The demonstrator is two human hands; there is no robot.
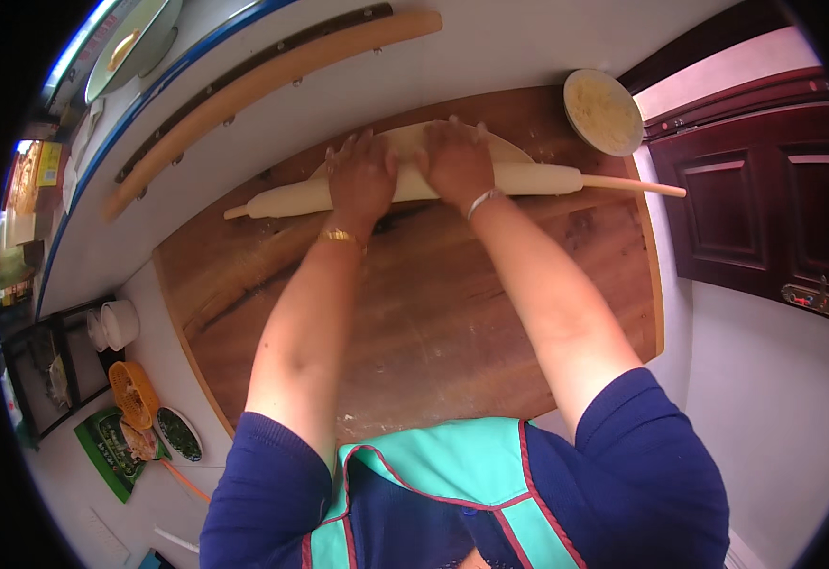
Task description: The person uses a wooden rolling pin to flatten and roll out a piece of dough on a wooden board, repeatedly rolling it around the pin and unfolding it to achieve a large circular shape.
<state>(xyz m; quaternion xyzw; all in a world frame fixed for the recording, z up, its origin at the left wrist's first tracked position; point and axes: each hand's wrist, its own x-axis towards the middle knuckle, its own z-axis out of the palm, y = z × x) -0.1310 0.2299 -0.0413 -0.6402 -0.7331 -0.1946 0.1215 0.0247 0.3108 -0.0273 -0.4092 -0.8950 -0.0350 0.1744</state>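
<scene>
Rolled dough (533, 178) is pressed under two hands at the far side of a brown wooden surface (433, 313).

The surface is dusted with white patches and bounded by a pale wall (528, 47); to the right a dark red panelled door (756, 194) is fitted with a metal latch (816, 301). The dough is wrapped around a rolling pin (635, 184), whose right end is carried past the surface's edge; a flat part is spread beyond it. In each grip, left hand (361, 180) and right hand (459, 163), fingers are laid out over the roll, unclosed, with nothing clasped. The roll's middle is hidden by them, and the surface is partly covered by both forearms. A bowl (617, 149) of yellowish crumbs is set at the far right corner; an orange basket (122, 372) is seen at lower left.
</scene>
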